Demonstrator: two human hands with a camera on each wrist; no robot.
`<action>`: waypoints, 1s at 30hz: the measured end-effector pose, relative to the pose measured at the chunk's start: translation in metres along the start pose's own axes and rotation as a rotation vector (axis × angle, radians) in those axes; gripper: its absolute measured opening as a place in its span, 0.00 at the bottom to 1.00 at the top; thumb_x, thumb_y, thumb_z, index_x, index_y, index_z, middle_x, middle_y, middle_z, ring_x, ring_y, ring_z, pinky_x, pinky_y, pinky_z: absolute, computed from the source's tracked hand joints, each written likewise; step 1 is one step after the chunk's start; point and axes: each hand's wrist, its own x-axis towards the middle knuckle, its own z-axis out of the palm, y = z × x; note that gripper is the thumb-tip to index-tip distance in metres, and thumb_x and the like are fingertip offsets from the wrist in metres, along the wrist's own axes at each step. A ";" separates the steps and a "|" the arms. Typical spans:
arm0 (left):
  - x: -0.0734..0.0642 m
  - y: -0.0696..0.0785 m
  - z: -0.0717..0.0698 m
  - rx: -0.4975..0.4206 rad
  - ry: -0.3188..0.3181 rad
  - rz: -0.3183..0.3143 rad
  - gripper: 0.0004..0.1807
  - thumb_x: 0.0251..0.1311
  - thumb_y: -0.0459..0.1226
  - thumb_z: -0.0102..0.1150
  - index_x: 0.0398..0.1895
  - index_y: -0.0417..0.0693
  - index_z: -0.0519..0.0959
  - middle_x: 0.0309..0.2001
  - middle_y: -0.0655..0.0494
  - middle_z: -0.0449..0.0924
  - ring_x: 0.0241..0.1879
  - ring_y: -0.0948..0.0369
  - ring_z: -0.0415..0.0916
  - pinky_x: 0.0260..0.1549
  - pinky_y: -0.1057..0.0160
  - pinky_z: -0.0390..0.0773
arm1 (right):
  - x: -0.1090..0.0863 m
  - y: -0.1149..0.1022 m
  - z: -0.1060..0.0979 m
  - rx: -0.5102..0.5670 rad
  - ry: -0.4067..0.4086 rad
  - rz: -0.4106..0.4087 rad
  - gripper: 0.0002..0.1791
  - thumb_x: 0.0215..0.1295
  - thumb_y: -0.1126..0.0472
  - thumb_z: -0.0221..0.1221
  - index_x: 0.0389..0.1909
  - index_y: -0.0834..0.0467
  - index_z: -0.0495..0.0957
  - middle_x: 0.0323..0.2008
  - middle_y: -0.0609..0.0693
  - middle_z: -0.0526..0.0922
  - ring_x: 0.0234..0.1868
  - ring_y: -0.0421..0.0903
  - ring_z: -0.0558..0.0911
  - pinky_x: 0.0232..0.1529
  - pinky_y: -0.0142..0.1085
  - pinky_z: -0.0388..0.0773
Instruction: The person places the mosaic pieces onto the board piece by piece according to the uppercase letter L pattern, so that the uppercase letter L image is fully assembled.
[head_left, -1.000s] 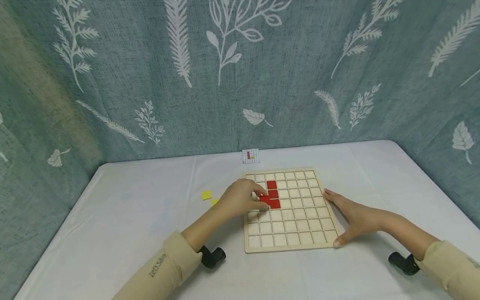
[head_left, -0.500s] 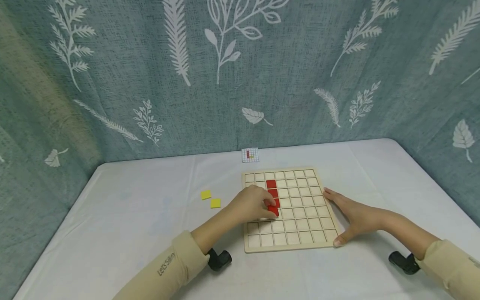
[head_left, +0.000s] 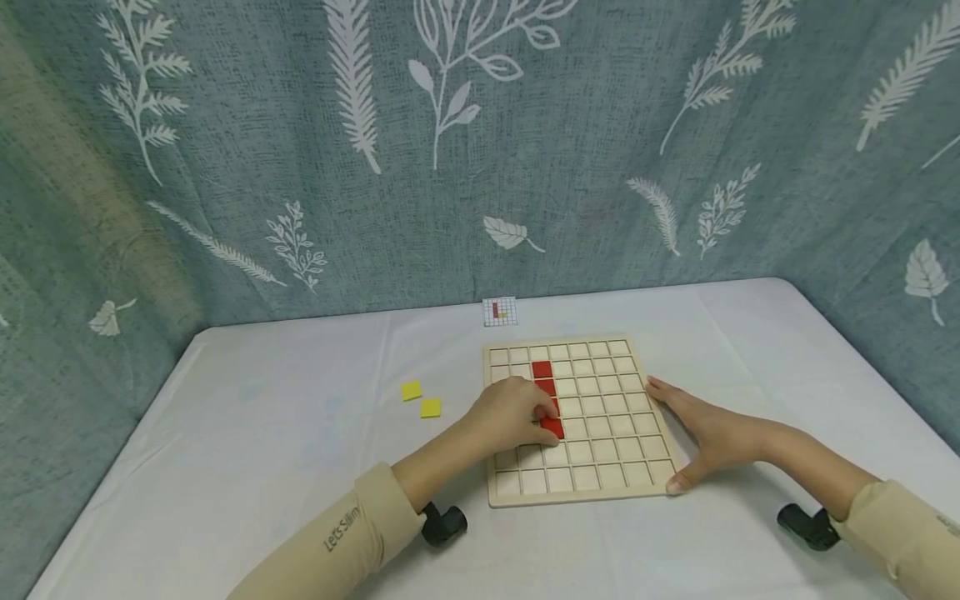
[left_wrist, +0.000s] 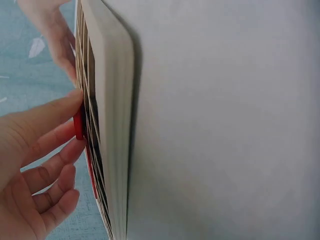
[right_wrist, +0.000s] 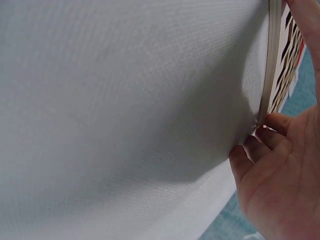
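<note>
The red tile (head_left: 553,428), pinched in my left hand (head_left: 506,417), is at the six-o'clock end of the red column (head_left: 545,387), towards nine on the board (head_left: 597,427), so the reds look nearly done. My right hand (head_left: 718,433), fingers spread, touches the board's edge at four o'clock; two yellow tiles (head_left: 431,408) off it at nine seem left, judging by the card (head_left: 499,312) at eleven.

My board (head_left: 600,452) looks like pale matt wood; my red tile (head_left: 552,428) and the yellow tiles (head_left: 431,408) at the board's 9 o'clock look smooth. Card (head_left: 499,312) at 11 reads as paper. Tablecloth (head_left: 285,433) shows fine matt weave, curtain (head_left: 570,167) at 12 rougher cloth.
</note>
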 end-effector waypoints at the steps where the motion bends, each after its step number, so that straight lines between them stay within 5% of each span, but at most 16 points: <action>1: 0.000 0.000 0.000 0.001 0.006 -0.002 0.13 0.44 0.45 0.71 0.32 0.51 0.85 0.26 0.64 0.80 0.27 0.70 0.69 0.27 0.73 0.68 | 0.000 0.000 0.000 -0.001 0.000 0.000 0.72 0.31 0.35 0.70 0.69 0.69 0.40 0.70 0.68 0.39 0.68 0.68 0.44 0.63 0.60 0.48; 30: -0.001 0.002 -0.001 0.067 0.014 0.005 0.12 0.44 0.48 0.70 0.31 0.54 0.84 0.26 0.65 0.79 0.27 0.70 0.71 0.26 0.71 0.70 | 0.000 0.003 0.001 0.006 -0.002 -0.011 0.72 0.32 0.35 0.70 0.69 0.69 0.39 0.70 0.69 0.38 0.68 0.68 0.43 0.62 0.60 0.48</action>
